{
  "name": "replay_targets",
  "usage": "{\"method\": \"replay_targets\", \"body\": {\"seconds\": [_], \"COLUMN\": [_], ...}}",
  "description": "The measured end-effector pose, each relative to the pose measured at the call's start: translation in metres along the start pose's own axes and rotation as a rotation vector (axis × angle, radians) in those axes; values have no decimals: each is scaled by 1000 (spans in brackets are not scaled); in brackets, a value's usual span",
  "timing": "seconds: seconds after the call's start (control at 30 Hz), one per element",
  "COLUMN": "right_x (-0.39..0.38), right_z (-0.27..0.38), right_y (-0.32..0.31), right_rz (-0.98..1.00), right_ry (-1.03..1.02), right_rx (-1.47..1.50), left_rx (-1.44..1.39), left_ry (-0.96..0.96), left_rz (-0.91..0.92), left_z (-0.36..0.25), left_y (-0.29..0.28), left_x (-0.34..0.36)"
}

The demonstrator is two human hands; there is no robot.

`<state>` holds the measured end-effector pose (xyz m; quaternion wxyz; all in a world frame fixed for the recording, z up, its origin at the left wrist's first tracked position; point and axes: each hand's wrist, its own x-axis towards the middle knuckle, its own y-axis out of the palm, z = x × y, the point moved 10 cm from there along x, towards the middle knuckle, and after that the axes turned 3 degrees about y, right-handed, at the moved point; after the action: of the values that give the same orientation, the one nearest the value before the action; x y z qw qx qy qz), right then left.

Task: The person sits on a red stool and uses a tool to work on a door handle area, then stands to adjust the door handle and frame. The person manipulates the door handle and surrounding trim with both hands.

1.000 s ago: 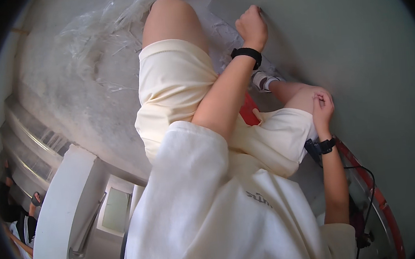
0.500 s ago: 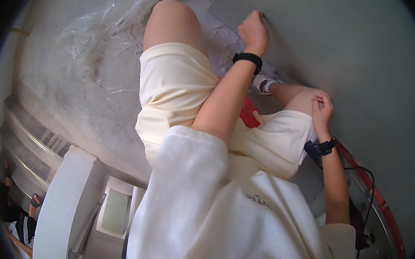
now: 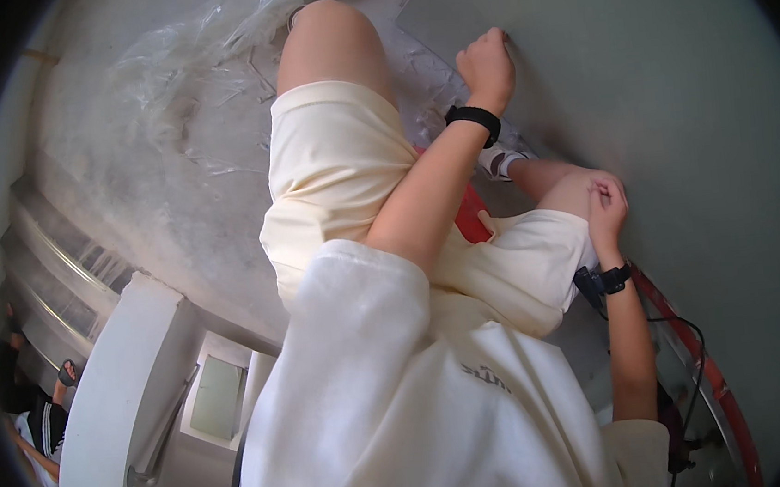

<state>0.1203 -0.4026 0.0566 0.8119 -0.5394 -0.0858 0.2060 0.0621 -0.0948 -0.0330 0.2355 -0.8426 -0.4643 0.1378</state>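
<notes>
- Movement over the last second is slight: the person's left hand has drawn a little back toward the body, beside the broad, flat, smooth grey-green panel.
- The panel fills the right side of the view, one corner pointing toward the crumpled clear plastic sheeting on the dusty grey floor; it shows no shift of its own.
- The left hand's fingers are curled into a loose fist, its back to the camera. A small dark spot shows by the fingertips; whether they grip anything or press on the panel, I cannot tell.
- The right hand has stayed put, resting half-curled on the bare bent right knee. Nothing shows in it, though its palm is hidden.
- My judgement: the change is only a small slide of one hand near the panel, not a new hold, and the left hand alone is active. The right seems idle, its black wrist device near the curved red rim.
</notes>
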Motion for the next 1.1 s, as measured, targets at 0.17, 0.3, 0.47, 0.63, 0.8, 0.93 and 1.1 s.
{"method": "replay_targets", "body": {"seconds": [0.17,0.3,0.47,0.63,0.8,0.93,1.1], "right_x": [-1,-1,-4,-3,-5,-9,-11], "right_z": [-1,9,-5,6,10,16,11], "right_y": [2,1,3,-1,-7,-17,-18], "right_rz": [26,12,18,4,-4,-2,3], "right_ry": [19,-99,1,-12,-19,-24,-7], "right_rx": [49,-77,47,-14,10,-52,-33], "left_rx": [-3,-28,-54,-51,-41,-91,-46], "left_ry": [-12,-3,-52,7,-24,-58,-13], "left_rz": [-79,-23,-69,-13,-66,-34,-79], "left_z": [2,1,3,-2,-7,-11,-20], "left_y": [-12,0,-7,-4,-19,-17,-25], "left_x": [4,0,-1,-3,1,-2,-5]}}
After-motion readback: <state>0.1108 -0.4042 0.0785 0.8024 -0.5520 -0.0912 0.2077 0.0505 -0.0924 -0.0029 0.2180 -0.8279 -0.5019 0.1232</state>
